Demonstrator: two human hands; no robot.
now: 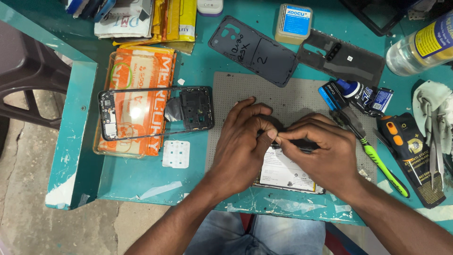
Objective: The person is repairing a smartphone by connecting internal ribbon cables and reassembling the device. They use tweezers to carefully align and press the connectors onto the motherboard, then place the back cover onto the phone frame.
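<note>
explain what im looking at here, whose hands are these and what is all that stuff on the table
This is one picture from a camera worn on a person's head, looking down at their own two bare hands over a teal table. There is no machine.

The left hand and right hand meet over an opened phone lying on a grey mat. Their fingertips pinch something small and dark at its top edge; what exactly is hidden.

Around them: an empty phone frame resting on an orange packet, two dark back covers, a small blue-lidded box, a tube of glue, a green-handled brush, tweezers on a white cloth and a clear bottle.
</note>
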